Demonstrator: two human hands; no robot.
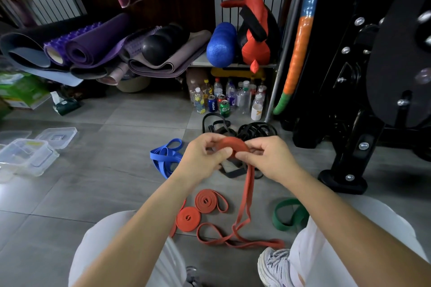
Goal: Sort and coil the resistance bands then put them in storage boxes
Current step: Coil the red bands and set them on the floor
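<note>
Red band [234,144] half-coiled, pinched between left hand [202,155] and right hand [268,158] fingers; tail hangs to floor.

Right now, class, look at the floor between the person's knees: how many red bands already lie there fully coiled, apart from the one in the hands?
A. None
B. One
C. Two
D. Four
C: two red coils lie side by side on the tiles, while the left hand and right hand are rolling a third red band whose tail trails to the floor.
</note>
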